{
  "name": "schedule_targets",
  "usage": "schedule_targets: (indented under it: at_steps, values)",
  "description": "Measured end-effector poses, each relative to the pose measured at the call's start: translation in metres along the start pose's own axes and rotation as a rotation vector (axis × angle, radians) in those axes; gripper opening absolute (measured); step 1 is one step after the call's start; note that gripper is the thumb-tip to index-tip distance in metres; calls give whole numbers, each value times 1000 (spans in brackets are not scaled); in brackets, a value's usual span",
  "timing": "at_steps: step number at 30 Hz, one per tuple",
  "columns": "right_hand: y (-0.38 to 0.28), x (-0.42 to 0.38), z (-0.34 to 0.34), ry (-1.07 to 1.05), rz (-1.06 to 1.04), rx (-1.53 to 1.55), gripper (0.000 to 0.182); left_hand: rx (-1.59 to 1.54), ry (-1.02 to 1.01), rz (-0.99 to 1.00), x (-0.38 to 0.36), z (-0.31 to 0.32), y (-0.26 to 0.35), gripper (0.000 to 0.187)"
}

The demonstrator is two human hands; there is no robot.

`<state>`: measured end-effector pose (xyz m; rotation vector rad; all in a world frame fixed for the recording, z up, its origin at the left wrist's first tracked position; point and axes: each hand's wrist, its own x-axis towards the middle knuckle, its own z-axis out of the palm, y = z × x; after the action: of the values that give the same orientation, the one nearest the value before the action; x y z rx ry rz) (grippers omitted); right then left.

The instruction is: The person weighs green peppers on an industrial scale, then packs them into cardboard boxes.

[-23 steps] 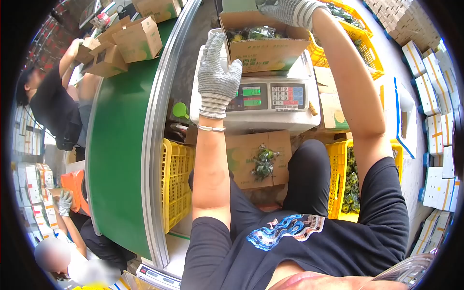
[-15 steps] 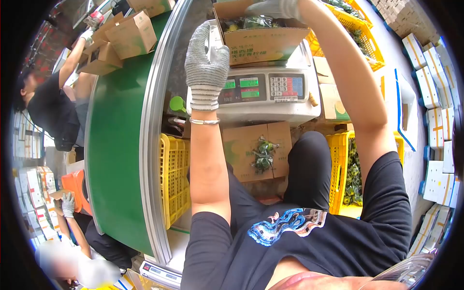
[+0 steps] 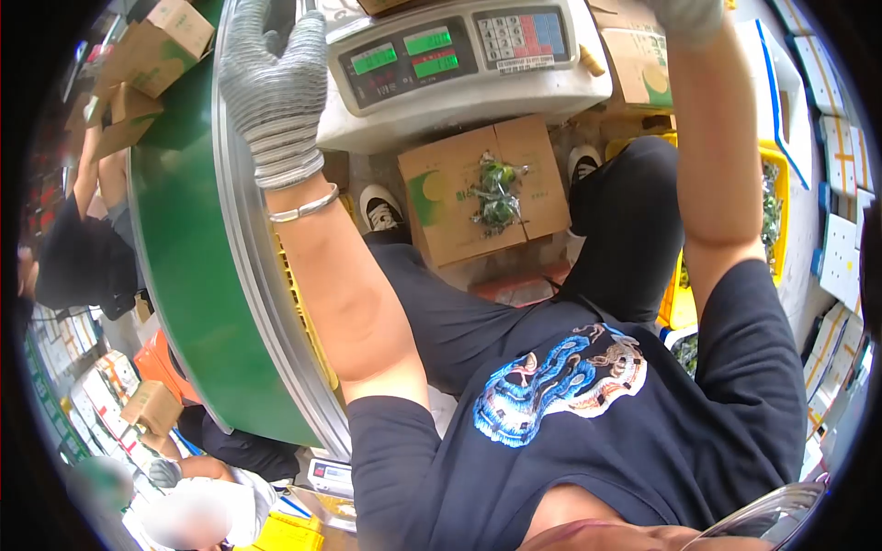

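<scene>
My left hand point(image 3: 276, 92), in a grey knitted glove, is at the left side of the white weighing scale point(image 3: 542, 87), over the conveyor's metal rail. Its thumb stands apart from the fingers, and nothing shows between them; the fingertips reach the top edge of the view. My right hand point(image 3: 691, 16), also gloved, is at the top right with its fingers out of view. Only the lower edge of a cardboard box point(image 3: 384, 5) shows on the scale. Below, a bag of green fruit point(image 3: 498, 195) lies on another cardboard box point(image 3: 441, 220) between my feet.
A green conveyor belt point(image 3: 197, 248) with a metal rail point(image 3: 266, 275) runs along my left. Two people work beyond it, near open cartons point(image 3: 156, 46). A yellow crate point(image 3: 779, 216) of bagged fruit stands at my right, with stacked white boxes point(image 3: 841, 248) farther out.
The view has tilted down, so the box on the scale has nearly left it. My right hand has moved right, away from that box; my left hand is now left of the scale.
</scene>
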<state>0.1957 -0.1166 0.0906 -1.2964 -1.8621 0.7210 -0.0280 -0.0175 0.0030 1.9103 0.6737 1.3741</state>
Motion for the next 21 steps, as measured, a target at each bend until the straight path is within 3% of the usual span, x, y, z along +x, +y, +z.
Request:
schedule_targets:
  at_steps: [2, 4, 5, 7, 10, 13, 16, 18, 21]
  values:
    - [19, -40, 56, -169, 290, -237, 35, 136, 99, -88, -10, 1, 4, 47]
    - [65, -65, 103, -463, 355, -405, 37, 138, 21, -70, -8, -3, 4, 46]
    - [90, -77, 133, -518, 477, -582, 42, 208, 10, -98, -10, 0, 8, 45]
    - [136, -90, 173, -694, 681, -653, 54, 351, 0, -147, -16, 6, 17, 44]
    - [169, -117, 195, -556, 709, -606, 52, 590, -85, 70, -24, 3, 15, 37]
    - [167, -133, 188, -298, 650, -581, 50, 595, -104, 107, -27, 1, 11, 35]
    - [152, -148, 182, -286, 540, -675, 49, 600, -131, 72, -26, -3, 8, 36]
    - [142, -157, 198, -457, 558, -601, 45, 587, -128, 70, -25, -3, 5, 36]
    - [151, -167, 232, -556, 601, -725, 58, 538, -138, 27, -27, 5, 1, 36]
